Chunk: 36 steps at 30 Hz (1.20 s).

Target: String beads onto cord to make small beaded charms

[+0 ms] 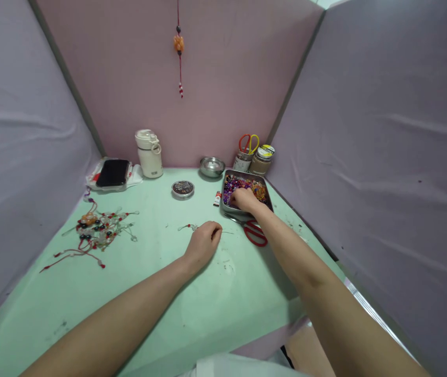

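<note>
My left hand (204,242) rests on the table with its fingers curled shut on a thin beaded cord (188,226). The cord's looped, beaded end sticks out to the left of the hand, and a fine tail shows on the right. My right hand (244,199) reaches into a metal tray of beads (269,201), fingers bent down among the small coloured beads (243,183). Its fingertips are hidden, so what they pinch cannot be made out. Red-handled scissors (255,233) lie just below the tray, beside my right forearm.
A pile of beaded cords (98,229) lies at left. Along the back stand a phone (113,173), a white flask (149,154), a round tin (183,189), a steel bowl (212,166) and jars (261,161). A beaded cord (179,44) hangs on the back wall.
</note>
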Each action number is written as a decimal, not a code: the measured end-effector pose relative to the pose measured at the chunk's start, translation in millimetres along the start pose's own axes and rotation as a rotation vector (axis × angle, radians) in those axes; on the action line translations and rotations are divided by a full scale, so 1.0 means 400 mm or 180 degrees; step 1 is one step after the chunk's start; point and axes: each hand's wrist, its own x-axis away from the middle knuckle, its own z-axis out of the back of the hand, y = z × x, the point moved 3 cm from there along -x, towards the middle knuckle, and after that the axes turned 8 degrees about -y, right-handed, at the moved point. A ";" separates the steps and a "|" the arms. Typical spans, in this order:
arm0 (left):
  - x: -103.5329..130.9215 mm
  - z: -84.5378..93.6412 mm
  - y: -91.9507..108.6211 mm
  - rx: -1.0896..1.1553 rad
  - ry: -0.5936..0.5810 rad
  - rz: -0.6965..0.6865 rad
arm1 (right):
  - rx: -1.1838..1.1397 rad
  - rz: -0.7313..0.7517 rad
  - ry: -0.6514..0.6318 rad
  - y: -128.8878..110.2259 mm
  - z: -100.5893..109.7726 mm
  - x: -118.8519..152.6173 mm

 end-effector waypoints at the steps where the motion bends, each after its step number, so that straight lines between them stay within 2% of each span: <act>1: 0.000 0.000 -0.001 0.0005 0.0002 0.0004 | -0.0023 0.0006 0.0003 0.000 -0.001 -0.001; 4: 0.000 -0.001 -0.006 0.0019 0.0021 0.0024 | -0.0147 0.0044 0.0094 0.002 0.003 -0.001; 7: 0.000 0.000 -0.007 0.0048 0.0063 0.0016 | -0.0381 0.0121 0.0411 0.005 0.029 0.018; 10: -0.001 0.006 -0.001 0.0106 0.0124 0.0000 | -0.0739 0.0198 0.0858 -0.003 0.054 0.067; 12: -0.003 0.013 0.003 0.0182 0.0215 0.0037 | -0.1007 0.0257 0.1059 -0.023 0.049 0.108; 13: -0.004 0.017 0.004 0.0233 0.0275 0.0084 | -0.1223 0.0350 0.1128 -0.038 0.039 0.129; 15: -0.006 0.024 0.003 0.0342 0.0400 0.0227 | -0.2485 0.0723 0.1238 -0.067 0.008 0.164; 18: -0.008 0.031 -0.001 0.0506 0.0517 0.0419 | -0.3722 0.0882 0.0881 -0.103 -0.056 0.188; 23: -0.009 0.032 -0.006 0.0634 0.0578 0.0539 | -0.4580 0.0634 0.0500 -0.108 -0.119 0.182; 29: -0.009 0.032 -0.007 0.0673 0.0624 0.0469 | -0.5435 0.0525 0.0328 -0.106 -0.144 0.167; 36: -0.012 0.033 -0.007 0.0534 0.0667 0.0248 | -0.5632 0.0575 0.0025 -0.121 -0.135 0.179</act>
